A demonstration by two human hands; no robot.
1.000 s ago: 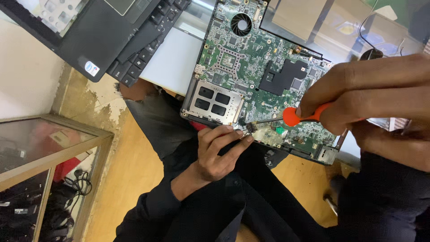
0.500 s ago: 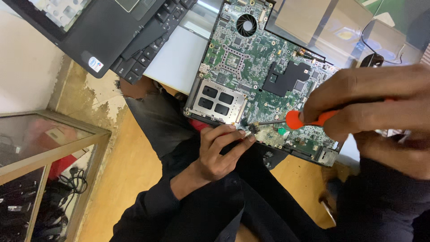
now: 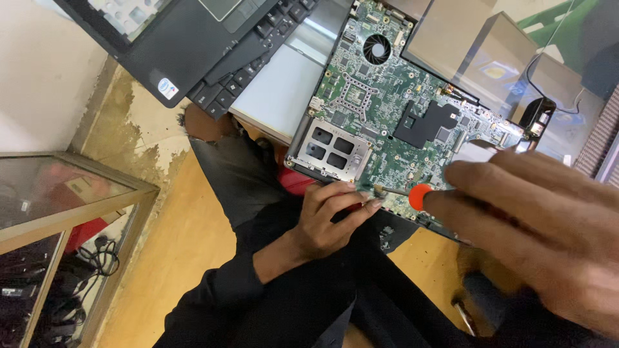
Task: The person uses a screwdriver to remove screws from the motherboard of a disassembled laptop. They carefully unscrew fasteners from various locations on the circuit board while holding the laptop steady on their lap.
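Screwdriver (image 3: 420,195) w/ the orange handle is sitting in my right hand (image 3: 535,225), fingers closed round it, and compared w/ a sec ago that hand is filling far more of the view – it's looming big and blurred at the lower right, where before it was sitting smaller and higher up. The metal shaft is pointing left, tip landing on the near edge of the green motherboard (image 3: 387,116), right by my left fingertips. Whether the tip is seated in a screw, can't tell; my fingers are hiding that spot.

My left hand (image 3: 329,216) is pinching the board's near edge, thumb under, fingers on top, so that grip is closed on the board. It's holding the same spot as before, approx. unchanged.

Board itself is now lying lower and more central in the view than 1 s ago, prob. my head shifting rather than the board moving. It's half resting on my lap, half on the surface (image 3: 277,96), w/ its round fan (image 3: 376,48) at the far end and the silver slot cage (image 3: 332,149) just beside my left hand. Black laptop shell w/ keyboard (image 3: 193,38) is lying at the upper left, well apart from both hands. Glass cabinet (image 3: 58,200) is standing at the left, by the floor.

My read: both hands are staying on the same corner, so work there is ongoing, not done.
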